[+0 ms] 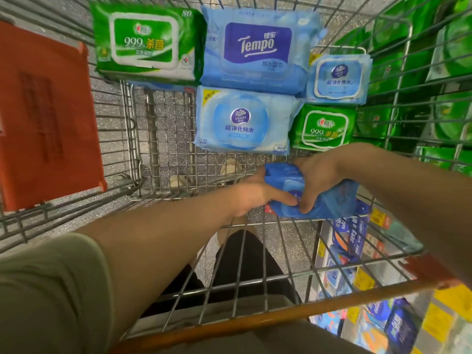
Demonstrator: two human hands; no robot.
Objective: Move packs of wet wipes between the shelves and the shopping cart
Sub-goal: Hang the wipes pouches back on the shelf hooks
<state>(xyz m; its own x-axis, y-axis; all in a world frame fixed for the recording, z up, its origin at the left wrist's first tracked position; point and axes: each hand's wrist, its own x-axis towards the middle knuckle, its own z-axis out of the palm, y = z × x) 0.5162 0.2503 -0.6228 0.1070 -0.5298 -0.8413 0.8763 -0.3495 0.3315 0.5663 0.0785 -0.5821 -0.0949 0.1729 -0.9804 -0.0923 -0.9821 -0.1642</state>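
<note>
Inside the wire shopping cart (163,129), both my hands hold one dark blue pack of wet wipes (329,200) just above the cart's floor. My left hand (252,195) grips its left end with the thumb on top. My right hand (319,180) curls over its upper side. Farther in lie several packs: a large green one (145,42), a blue Tempo pack (258,49), a pale blue Vinda pack (245,121), a small pale blue pack (339,77) and a small green pack (324,129).
An orange child-seat flap (43,116) stands at the cart's left. The orange handle bar (229,325) runs along the near edge. Shelves at the right hold green packs (434,72) above and blue packs with yellow price tags (370,290) below. The cart's left floor is bare mesh.
</note>
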